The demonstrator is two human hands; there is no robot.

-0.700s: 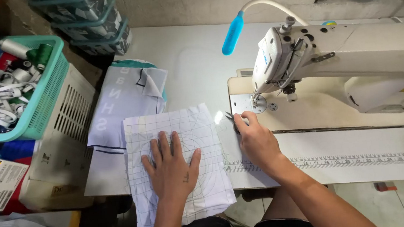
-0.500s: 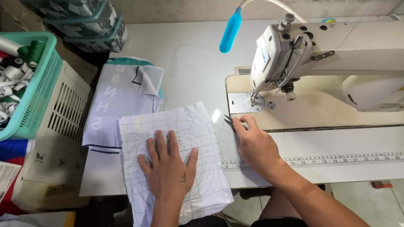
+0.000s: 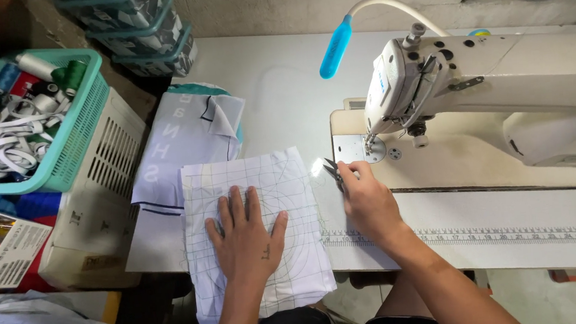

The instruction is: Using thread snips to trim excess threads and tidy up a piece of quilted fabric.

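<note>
My right hand [image 3: 369, 200] has drawn back from the needle, its grip closed on the snips [image 3: 333, 172], while my left hand [image 3: 245, 233] lies flat on the cloth [image 3: 289, 176] just left of them; trimming seems in hand, calling next for a steady cut.

White fabric piece [image 3: 256, 232], green grid and curved lines. Cream sewing machine [image 3: 506, 91], blue lamp head [image 3: 335, 47]. Basket [image 3: 78, 136] teal; folded garment [image 3: 184, 140] white with pale lettering, possibly dark-trimmed.
</note>
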